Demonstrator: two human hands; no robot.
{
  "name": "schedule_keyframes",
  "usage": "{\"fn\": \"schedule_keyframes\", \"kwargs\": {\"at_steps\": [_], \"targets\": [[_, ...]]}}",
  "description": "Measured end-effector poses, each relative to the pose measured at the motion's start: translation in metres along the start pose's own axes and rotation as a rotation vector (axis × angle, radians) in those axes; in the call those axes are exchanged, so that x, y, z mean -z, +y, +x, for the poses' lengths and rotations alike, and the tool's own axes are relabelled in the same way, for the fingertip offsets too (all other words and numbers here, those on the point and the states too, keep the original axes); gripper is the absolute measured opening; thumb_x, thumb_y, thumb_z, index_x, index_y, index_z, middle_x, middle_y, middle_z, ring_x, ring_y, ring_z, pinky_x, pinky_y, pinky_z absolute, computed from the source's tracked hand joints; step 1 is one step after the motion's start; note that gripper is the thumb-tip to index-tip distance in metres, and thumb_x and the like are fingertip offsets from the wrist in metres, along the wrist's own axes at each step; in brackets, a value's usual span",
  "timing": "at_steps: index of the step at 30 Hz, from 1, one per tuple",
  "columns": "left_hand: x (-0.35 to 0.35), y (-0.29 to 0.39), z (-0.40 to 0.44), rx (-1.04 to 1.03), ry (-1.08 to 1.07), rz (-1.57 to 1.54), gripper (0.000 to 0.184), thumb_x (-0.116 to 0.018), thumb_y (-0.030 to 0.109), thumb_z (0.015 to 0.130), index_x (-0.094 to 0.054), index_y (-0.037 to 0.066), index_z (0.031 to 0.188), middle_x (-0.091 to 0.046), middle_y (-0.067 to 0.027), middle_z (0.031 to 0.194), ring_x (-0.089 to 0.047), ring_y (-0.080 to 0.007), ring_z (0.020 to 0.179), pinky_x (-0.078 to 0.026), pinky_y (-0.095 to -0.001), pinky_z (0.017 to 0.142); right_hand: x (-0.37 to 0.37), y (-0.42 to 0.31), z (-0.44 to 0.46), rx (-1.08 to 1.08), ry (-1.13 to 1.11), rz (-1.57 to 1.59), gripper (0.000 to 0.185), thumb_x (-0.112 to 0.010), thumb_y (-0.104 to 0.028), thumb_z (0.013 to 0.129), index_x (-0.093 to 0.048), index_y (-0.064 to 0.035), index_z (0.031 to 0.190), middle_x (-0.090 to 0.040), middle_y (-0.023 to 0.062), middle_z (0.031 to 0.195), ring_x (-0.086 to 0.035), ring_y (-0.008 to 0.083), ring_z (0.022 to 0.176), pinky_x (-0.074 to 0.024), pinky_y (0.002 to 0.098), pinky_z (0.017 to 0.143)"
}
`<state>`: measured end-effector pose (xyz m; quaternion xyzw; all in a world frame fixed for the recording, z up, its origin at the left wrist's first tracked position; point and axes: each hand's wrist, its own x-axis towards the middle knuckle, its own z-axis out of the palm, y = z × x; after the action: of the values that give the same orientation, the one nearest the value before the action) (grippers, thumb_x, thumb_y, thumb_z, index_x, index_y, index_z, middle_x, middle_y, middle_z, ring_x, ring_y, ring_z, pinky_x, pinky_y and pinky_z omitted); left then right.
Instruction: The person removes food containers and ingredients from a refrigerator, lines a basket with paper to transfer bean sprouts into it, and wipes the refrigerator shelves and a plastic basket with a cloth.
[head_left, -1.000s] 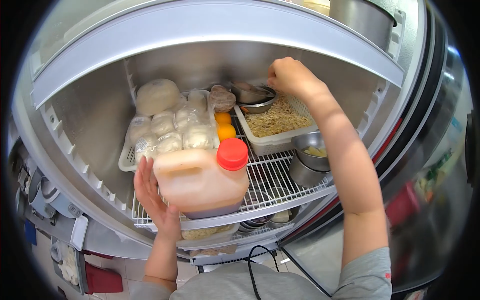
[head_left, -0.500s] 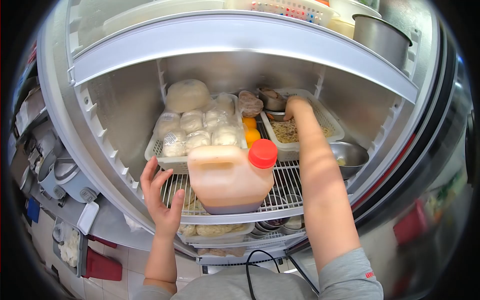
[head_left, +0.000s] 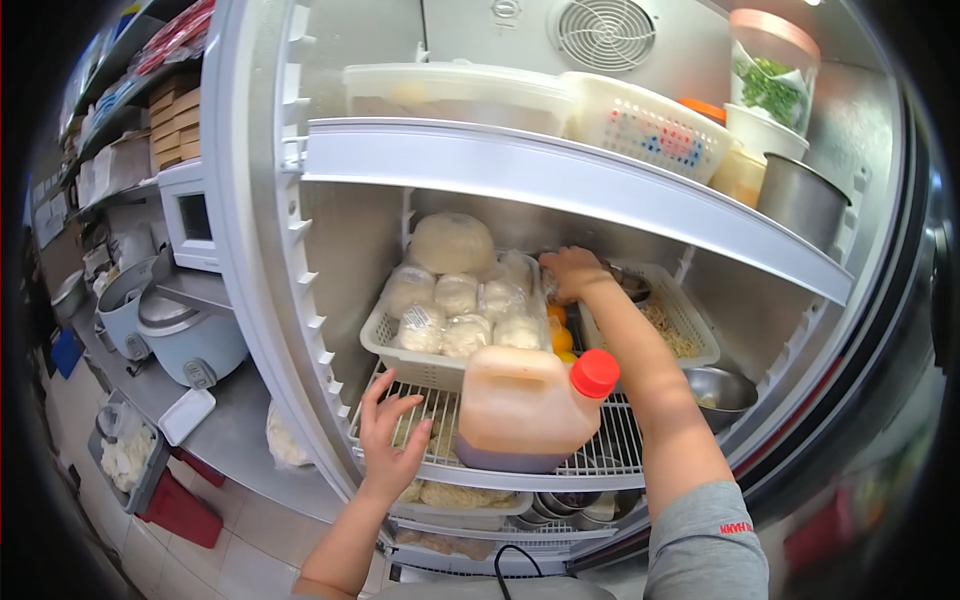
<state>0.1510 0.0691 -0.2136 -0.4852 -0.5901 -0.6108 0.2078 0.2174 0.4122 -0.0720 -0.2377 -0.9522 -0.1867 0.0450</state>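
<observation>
You stood at a refrigerator (head_left: 345, 260), its inside lit and its compartments in front of you. Across it, above your arms, ran an upper shelf (head_left: 570, 190) with a broad pale front edge. Below that was a wire shelf (head_left: 622, 450), into which your right arm stretched. On its left side sat a white basket (head_left: 430, 375) of pale, dough-like lumps (head_left: 465, 335) in clear plastic, with one larger round lump (head_left: 452, 243) at the back. Toward the right stood a second basket (head_left: 710, 352), partly behind your forearm, holding a heap of sprouts (head_left: 665, 325). The jug (head_left: 520, 415) was upright at the front of the wire shelf, between your two arms, with brownish liquid in its lower part. A metal bowl (head_left: 730, 400) rested to the right of your forearm, near the second basket.

Your left hand (head_left: 392, 430) was empty, fingers spread and bent, just left of the jug without touching it. Your right hand (head_left: 572, 272) was at the back, between the two baskets, fingers curled downward; what lay beneath them was mostly hidden, so I could not tell whether they gripped anything. Oranges (head_left: 560, 338) lay just in front of that hand, behind the jug. Smallest was the jug's red cap (head_left: 596, 374), screwed in place.
</observation>
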Motion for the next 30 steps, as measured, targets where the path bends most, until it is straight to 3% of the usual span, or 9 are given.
{"fn": "schedule_keyframes", "kwargs": {"at_steps": [7,8,10,14,16,17,19,22,30], "targets": [[-0.005,-0.007,-0.005,-0.016,0.004,0.058,0.024,-0.067,0.008,0.068,-0.060,0.003,0.092,-0.043,-0.0199,0.123,-0.047,-0.0323,0.104,-0.042,-0.0372,0.080,-0.009,0.001,0.002,-0.037,0.034,0.003,0.062,-0.074,-0.026,0.052,-0.053,-0.0164,0.110,-0.056,0.0162,0.101,-0.054,0.0326,0.096,-0.0441,0.0390,0.084],[-0.005,-0.006,-0.005,-0.013,-0.007,0.053,0.024,-0.067,0.008,0.068,-0.060,0.003,0.092,-0.043,-0.0199,0.123,-0.047,-0.0323,0.104,-0.042,-0.0372,0.080,0.008,-0.001,0.001,-0.051,-0.126,0.068,0.066,-0.075,-0.028,0.054,-0.052,-0.0153,0.115,-0.056,0.0174,0.106,-0.054,0.0314,0.100,-0.0436,0.0374,0.086],[-0.005,-0.005,-0.003,-0.025,-0.014,0.056,0.024,-0.066,0.007,0.068,-0.060,0.003,0.091,-0.044,-0.0191,0.123,-0.047,-0.0326,0.104,-0.042,-0.0375,0.080,0.005,0.030,0.002,-0.056,-0.026,0.495,0.073,-0.075,-0.030,0.056,-0.048,-0.0136,0.122,-0.056,0.0171,0.112,-0.053,0.0294,0.104,-0.0432,0.0351,0.087],[-0.007,-0.004,-0.004,-0.017,-0.015,0.053,0.023,-0.066,0.006,0.067,-0.061,0.003,0.089,-0.045,-0.0185,0.122,-0.047,-0.0329,0.104,-0.042,-0.0375,0.079,0.006,0.076,-0.009,-0.260,-0.063,0.392,0.077,-0.075,-0.031,0.058,-0.045,-0.0117,0.125,-0.054,0.0147,0.117,-0.053,0.0260,0.106,-0.0430,0.0329,0.087],[-0.008,-0.006,-0.006,-0.061,-0.016,0.078,0.023,-0.066,0.006,0.066,-0.061,0.003,0.089,-0.046,-0.0184,0.121,-0.047,-0.0332,0.104,-0.042,-0.0374,0.079,-0.004,0.083,-0.018,-0.380,-0.370,0.174,0.077,-0.076,-0.029,0.057,-0.045,-0.0153,0.126,-0.055,0.0134,0.116,-0.053,0.0260,0.106,-0.0433,0.0334,0.088],[-0.009,-0.008,-0.006,-0.103,-0.006,0.109,0.023,-0.066,0.005,0.066,-0.061,0.003,0.088,-0.047,-0.0184,0.120,-0.047,-0.0334,0.104,-0.042,-0.0373,0.078,-0.008,0.078,-0.029,-0.390,-0.372,0.177,0.077,-0.076,-0.029,0.057,-0.045,-0.0153,0.126,-0.055,0.0134,0.116,-0.053,0.0260,0.106,-0.0433,0.0334,0.088],[-0.009,-0.006,-0.006,-0.127,-0.008,0.127,0.022,-0.065,0.004,0.066,-0.060,0.003,0.087,-0.047,-0.0183,0.119,-0.046,-0.0336,0.104,-0.041,-0.0373,0.077,-0.017,0.058,-0.053,-0.300,-0.125,0.126,0.074,-0.076,-0.026,0.058,-0.045,-0.0186,0.125,-0.057,0.0138,0.112,-0.055,0.0273,0.103,-0.0441,0.0348,0.087],[-0.009,-0.007,-0.007,-0.149,-0.002,0.139,0.021,-0.064,0.004,0.065,-0.060,0.003,0.086,-0.048,-0.0181,0.118,-0.046,-0.0336,0.105,-0.041,-0.0374,0.077,-0.028,0.049,-0.050,-0.291,0.009,0.067,0.070,-0.075,-0.025,0.059,-0.046,-0.0203,0.122,-0.059,0.0138,0.107,-0.056,0.0292,0.100,-0.0452,0.0368,0.086],[-0.007,-0.008,-0.009,-0.154,-0.023,0.125,0.019,-0.059,0.001,0.069,-0.059,0.002,0.088,-0.048,-0.0168,0.119,-0.046,-0.0310,0.106,-0.042,-0.0351,0.080,-0.026,0.062,-0.049,-0.374,0.024,0.012,0.052,-0.066,-0.021,0.070,-0.048,-0.0138,0.118,-0.059,0.0134,0.107,-0.056,0.0305,0.099,-0.0458,0.0385,0.083]]}}
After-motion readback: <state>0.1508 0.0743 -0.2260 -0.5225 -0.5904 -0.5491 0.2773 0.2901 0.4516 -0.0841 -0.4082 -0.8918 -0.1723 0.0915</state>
